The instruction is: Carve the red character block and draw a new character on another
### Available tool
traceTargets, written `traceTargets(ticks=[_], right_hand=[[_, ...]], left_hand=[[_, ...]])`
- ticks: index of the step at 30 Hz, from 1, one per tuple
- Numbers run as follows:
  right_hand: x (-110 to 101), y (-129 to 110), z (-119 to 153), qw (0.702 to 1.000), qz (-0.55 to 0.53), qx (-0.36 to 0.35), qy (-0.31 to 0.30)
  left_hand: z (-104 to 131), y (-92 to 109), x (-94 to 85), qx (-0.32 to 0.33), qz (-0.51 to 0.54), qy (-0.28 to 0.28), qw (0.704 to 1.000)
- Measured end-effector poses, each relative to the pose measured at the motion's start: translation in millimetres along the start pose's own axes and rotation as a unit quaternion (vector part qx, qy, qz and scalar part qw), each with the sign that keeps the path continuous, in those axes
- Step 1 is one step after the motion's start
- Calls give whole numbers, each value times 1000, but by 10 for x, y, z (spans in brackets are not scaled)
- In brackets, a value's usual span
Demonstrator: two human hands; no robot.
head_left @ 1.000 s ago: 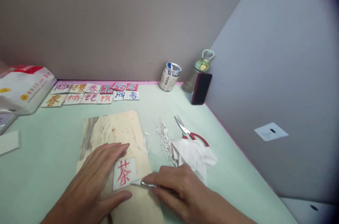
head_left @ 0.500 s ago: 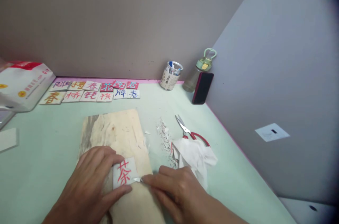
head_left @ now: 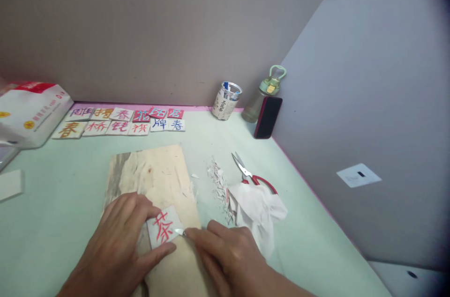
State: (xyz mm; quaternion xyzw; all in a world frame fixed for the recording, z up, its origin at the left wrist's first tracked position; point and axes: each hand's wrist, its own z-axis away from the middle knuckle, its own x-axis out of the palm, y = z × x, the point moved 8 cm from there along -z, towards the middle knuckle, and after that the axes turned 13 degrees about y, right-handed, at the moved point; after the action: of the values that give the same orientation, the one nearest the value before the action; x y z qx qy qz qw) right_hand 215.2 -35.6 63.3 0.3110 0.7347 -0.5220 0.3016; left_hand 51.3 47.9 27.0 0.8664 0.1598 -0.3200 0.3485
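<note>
A white square tile (head_left: 164,227) with a red character lies slightly turned on a wooden board (head_left: 154,170). My left hand (head_left: 121,241) grips the tile at its left side, thumb at the lower edge and a finger at the upper left corner. In my right hand (head_left: 228,250) is a small knife (head_left: 180,232), its handle mostly hidden by the fingers. The blade tip touches or hovers just over the tile's right part; which one is hard to tell.
Pale shavings (head_left: 220,187), a white cloth (head_left: 258,212) and red-handled scissors (head_left: 248,173) lie right of the board. Behind stand a can (head_left: 225,104), a bottle (head_left: 253,106) and a phone (head_left: 268,118). Several painted tiles (head_left: 119,127) and a bag (head_left: 38,114) are at the back left.
The tile has turned a little anticlockwise under my left fingers. My right hand and the knife have shifted slightly left and up.
</note>
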Motion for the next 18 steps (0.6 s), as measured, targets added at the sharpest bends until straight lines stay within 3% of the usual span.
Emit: traceTargets(ticks=[8, 18], right_hand=[[-111, 54, -48, 988, -75, 96, -96], [-23, -23, -10, 1000, 2, 6, -15]], left_hand=[[-10, 9, -37, 2, 3, 9, 1000], [4, -17, 9, -11, 3, 1, 1000]])
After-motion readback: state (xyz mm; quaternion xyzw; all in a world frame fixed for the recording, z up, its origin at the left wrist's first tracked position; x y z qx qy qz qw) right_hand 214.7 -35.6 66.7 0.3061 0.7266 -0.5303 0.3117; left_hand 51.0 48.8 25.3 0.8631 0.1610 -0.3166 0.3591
